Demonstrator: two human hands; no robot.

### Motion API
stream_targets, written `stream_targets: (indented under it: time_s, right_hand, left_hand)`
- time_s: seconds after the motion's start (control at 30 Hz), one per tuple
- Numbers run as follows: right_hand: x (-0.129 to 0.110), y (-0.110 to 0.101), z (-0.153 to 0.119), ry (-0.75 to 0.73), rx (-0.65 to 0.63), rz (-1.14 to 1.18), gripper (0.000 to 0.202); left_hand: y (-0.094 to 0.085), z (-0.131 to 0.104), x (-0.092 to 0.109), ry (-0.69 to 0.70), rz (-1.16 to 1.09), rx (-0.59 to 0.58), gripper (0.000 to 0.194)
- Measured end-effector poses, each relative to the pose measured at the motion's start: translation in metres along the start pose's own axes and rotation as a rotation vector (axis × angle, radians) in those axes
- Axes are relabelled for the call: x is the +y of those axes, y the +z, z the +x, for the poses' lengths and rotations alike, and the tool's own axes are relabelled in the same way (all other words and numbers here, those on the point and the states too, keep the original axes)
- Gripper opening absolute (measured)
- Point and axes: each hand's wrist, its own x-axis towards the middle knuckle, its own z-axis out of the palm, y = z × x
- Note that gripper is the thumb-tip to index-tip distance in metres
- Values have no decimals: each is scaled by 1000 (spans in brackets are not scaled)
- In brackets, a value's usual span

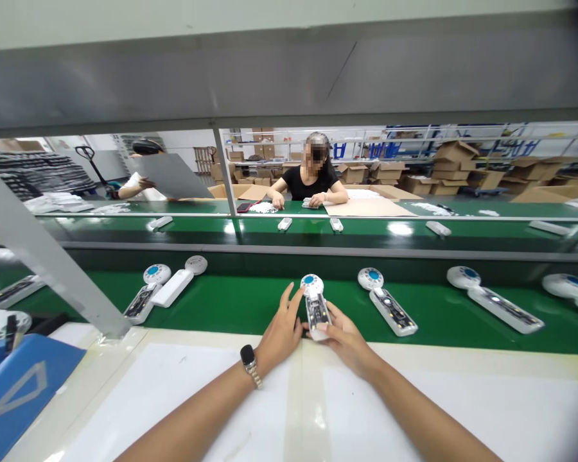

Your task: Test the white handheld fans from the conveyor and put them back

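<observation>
A white device [318, 311] with a round head and a long body is held upright over the near edge of the green belt. Its head carries a blue disc, and the body's uncovered face shows dark circuitry with small yellowish parts. My right hand [347, 339] is closed on the lower body, thumb across the front and fingers along the side. My left hand [280, 330] is open at the device's left side, fingers stretched, one fingertip touching the head near its joint with the body. A watch [250, 364] is on my left wrist.
Several similar devices lie along the green belt [241, 298], including one [392, 311] to the right and a pair [173, 285] on the left. A slanted metal post [52, 256] and blue bin [29, 391] stand left. Across the line, a co-worker [311, 179] sits handling small parts.
</observation>
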Motion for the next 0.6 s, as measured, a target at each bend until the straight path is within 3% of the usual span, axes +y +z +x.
stream_targets:
  time_s: [0.07, 0.2, 0.3, 0.43, 0.53, 0.6]
  right_hand:
    - [-3, -9, 8, -74, 12, -83, 60]
    - [7, -23, 18, -118, 223, -508, 61]
    - [10, -30, 16, -192, 344, -776, 50]
    - [-7, -51, 8, -359, 538, -930, 36]
    - [-24, -74, 5, -325, 787, -1210, 40]
    - [-29, -85, 5, -229, 841, -1341, 42]
  left_hand:
    - [1, -1, 0, 10, 16, 3, 66]
    - [1, -1, 2, 35, 23, -3, 61]
    - [0, -1, 4, 42, 44, -9, 58]
    - [-3, -2, 7, 46, 70, -26, 50]
    - [-4, -2, 7, 53, 62, -50, 44]
    - [-4, -2, 6, 61, 60, -30, 42]
